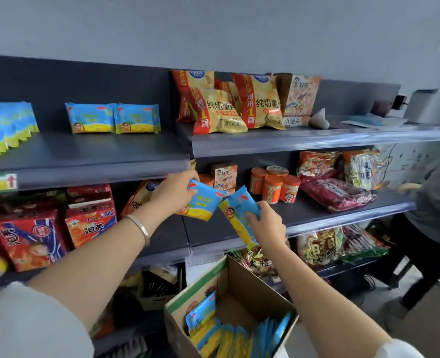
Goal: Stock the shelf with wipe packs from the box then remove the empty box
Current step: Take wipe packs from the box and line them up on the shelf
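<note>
Here, the fingers (188,188) of the left hand (173,191) are clenched around one blue-and-yellow wipe pack (203,202), and the right hand (268,224) is closed on a second wipe pack (239,213); both packs are held in the air in front of the middle shelf (343,210), just below the front edge of the top shelf (97,153). On the top shelf, two packs (114,118) are stood near its back edge and a row of further packs (4,127) is seen at its left end, so stocking is judged partly done. The box (229,308) below is far from empty, with many packs upright inside, so its removal is judged well off. Chip bags (229,104) crowd the neighbouring shelf to the right, while the open space between the stocked packs is left unobstructed.
</note>
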